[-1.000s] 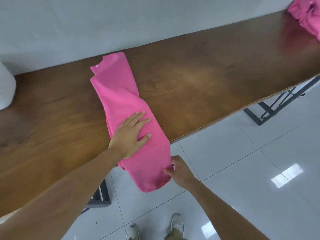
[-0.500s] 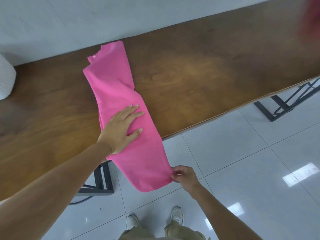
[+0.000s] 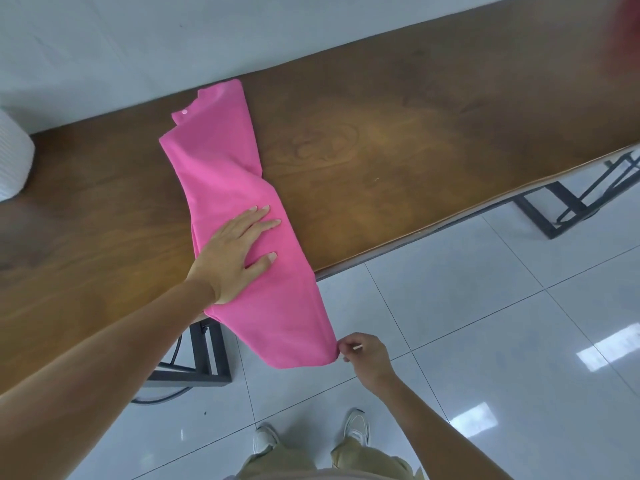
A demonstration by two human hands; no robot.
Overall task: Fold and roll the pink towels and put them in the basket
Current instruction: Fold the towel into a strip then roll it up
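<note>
towel, pink and folded into a long strip, lay slantwise across the wooden table, its near end hanging past the front edge over the tiled floor. left hand pressed flat on the strip's middle, fingers straight and spread. right hand pinched the corner of the hanging end between thumb and fingertips, below and to the right of the flat hand, clear of the table; the cloth's edge partly hid the pinch itself.

beyond the pressing hand the strip ran towards the table's far side, where its layers splayed and a small white dot showed at one corner. the layers under the top one were hidden. far to the left of that hand a white ribbed object stood on the table, cut off by the frame and too partial to name. a pink smear in the upper right corner was only blur. below the pinching hand were pale shoes and khaki trousers, cropped at the bottom edge.

both hands had kept their holds since half a second before, and the towel lay much the same. the pink heap, sharp at the table's right end a second before, had become that blur.
</note>
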